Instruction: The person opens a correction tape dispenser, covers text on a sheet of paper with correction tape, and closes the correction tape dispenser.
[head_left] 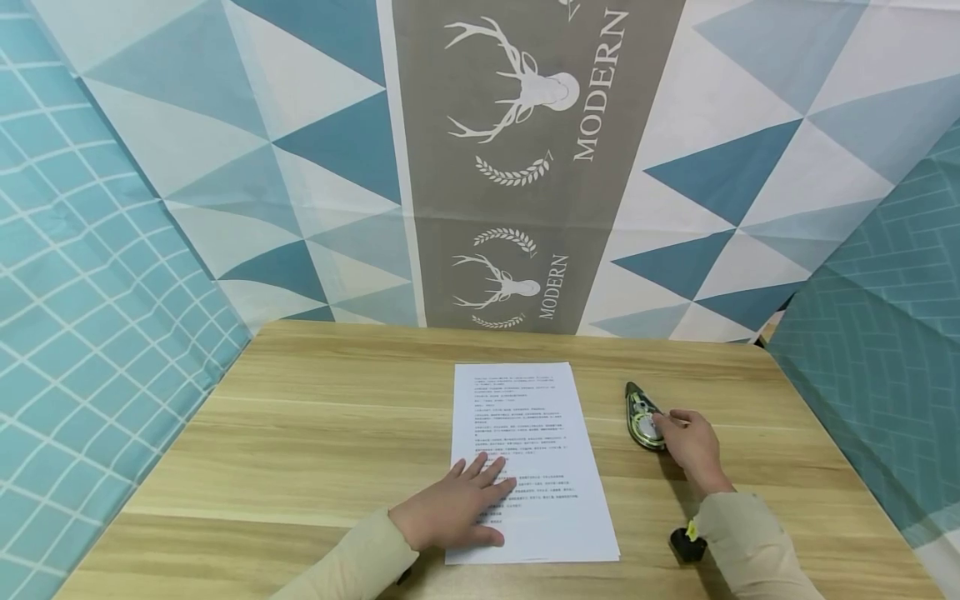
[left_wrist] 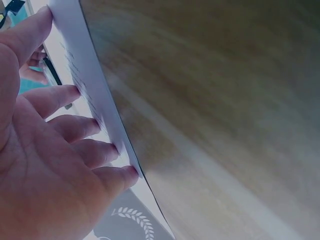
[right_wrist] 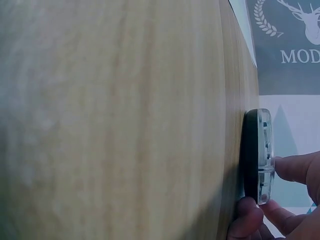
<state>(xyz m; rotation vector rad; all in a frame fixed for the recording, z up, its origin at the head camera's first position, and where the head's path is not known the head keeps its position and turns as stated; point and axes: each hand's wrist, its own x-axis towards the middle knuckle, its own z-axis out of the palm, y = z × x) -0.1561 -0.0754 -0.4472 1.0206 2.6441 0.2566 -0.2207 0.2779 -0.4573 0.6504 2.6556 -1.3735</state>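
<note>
A stack of printed paper (head_left: 517, 417) lies on the table. My left hand (head_left: 461, 502) rests on its lower left part with the fingers spread. In the left wrist view the fingertips (left_wrist: 131, 175) touch the sheet near its edge. To the right of the paper, a dark green and black correction tape dispenser (head_left: 642, 421) with a clear cover lies on the wood. My right hand (head_left: 693, 450) holds its near right side. In the right wrist view the thumb touches the clear cover of the correction tape (right_wrist: 265, 150), and curled fingers (right_wrist: 246, 220) meet its lower end.
The wooden table (head_left: 300, 450) spreads out on both sides of the paper. A patterned cloth (head_left: 517, 208) with deer heads hangs behind its far edge. A small black object with a yellow bit (head_left: 687, 546) sits by the right wrist.
</note>
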